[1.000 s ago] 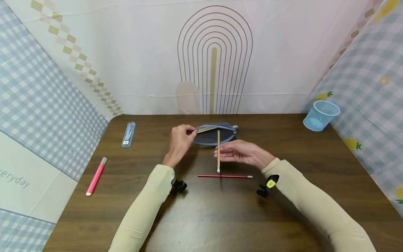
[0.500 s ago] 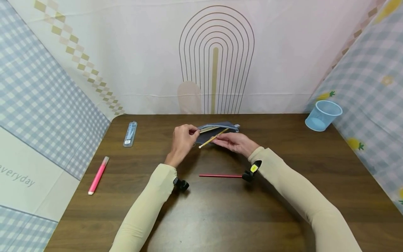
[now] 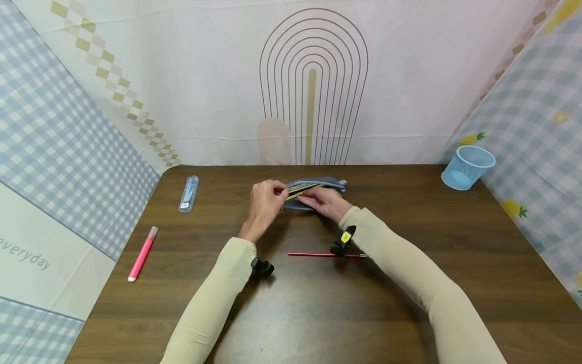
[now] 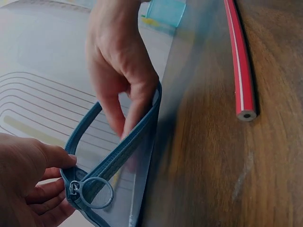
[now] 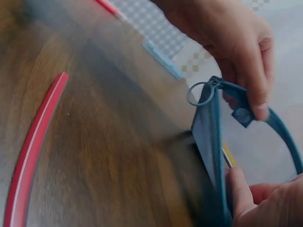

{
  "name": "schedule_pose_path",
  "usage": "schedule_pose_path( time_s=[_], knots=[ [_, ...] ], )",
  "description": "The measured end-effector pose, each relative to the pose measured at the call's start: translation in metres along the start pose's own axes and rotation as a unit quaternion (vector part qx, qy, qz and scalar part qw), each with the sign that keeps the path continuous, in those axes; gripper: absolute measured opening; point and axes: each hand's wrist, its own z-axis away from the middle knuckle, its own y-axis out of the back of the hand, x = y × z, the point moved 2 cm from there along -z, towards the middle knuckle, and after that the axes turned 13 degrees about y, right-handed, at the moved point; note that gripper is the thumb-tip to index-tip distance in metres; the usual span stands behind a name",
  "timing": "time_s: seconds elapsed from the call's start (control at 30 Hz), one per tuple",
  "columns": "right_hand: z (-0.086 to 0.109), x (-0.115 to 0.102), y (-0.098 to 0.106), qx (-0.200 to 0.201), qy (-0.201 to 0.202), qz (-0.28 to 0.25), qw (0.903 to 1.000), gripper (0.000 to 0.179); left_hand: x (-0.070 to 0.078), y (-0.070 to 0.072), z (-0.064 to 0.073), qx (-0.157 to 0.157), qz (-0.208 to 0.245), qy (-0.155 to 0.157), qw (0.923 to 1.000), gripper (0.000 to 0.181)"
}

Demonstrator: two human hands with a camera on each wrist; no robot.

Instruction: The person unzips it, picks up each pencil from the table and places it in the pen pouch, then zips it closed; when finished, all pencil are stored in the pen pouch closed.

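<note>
A blue zippered pencil pouch (image 3: 297,205) lies near the far edge of the table, its mouth spread. My left hand (image 3: 265,205) pinches the rim at the pouch's left end, beside the zipper's round pull ring (image 4: 98,193). The right hand (image 3: 328,202) reaches into the mouth with a yellow pencil (image 5: 228,155) at its fingers; most of the pencil is hidden in the right wrist view. Several slim pale sticks or pencils show inside the pouch in the head view. Closer to me, a red pencil (image 3: 313,254) lies crosswise, partly under the right wrist's camera.
At the left of the brown table (image 3: 291,313) lie a pink marker-like tube (image 3: 143,254) and a slim light-blue case (image 3: 188,194). A blue mesh cup (image 3: 467,168) stands at the far right corner. Patterned cloth hangs behind and at both sides.
My right hand has moved away from me and left, turning the yellow pencil from upright to lying along the pouch's mouth. The left hand keeps its pinch on the rim.
</note>
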Motion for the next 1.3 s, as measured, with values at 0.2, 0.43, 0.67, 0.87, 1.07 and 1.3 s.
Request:
schedule_pose_path(
  time_s=[0.2, 0.43, 0.67, 0.87, 1.07, 1.3],
  knots=[
    [-0.008, 0.008, -0.006, 0.019, 0.035, 0.011, 0.9991, 0.05, 0.0, 0.0, 0.002, 0.001, 0.002, 0.003, 1.0, 0.011],
    [-0.011, 0.011, -0.008, 0.033, 0.059, 0.025, 0.9973, 0.048, 0.0, -0.002, 0.0, 0.006, 0.009, 0.004, 0.9999, 0.011],
    [0.003, 0.006, -0.009, 0.033, 0.046, 0.048, 0.9972, 0.051, -0.001, 0.001, -0.002, 0.009, 0.013, 0.001, 0.9999, 0.011],
    [0.037, 0.004, -0.006, -0.035, 0.06, 0.155, 0.9855, 0.041, -0.001, 0.002, -0.004, 0.007, 0.01, 0.001, 0.9999, 0.012],
    [0.065, 0.009, 0.004, -0.165, 0.179, 0.418, 0.8754, 0.029, -0.001, 0.002, -0.004, 0.008, 0.016, 0.003, 0.9998, 0.011],
    [0.094, 0.008, 0.009, -0.312, 0.337, 0.697, 0.5503, 0.007, -0.003, 0.002, -0.003, 0.005, 0.014, 0.002, 0.9999, 0.011]
  ],
)
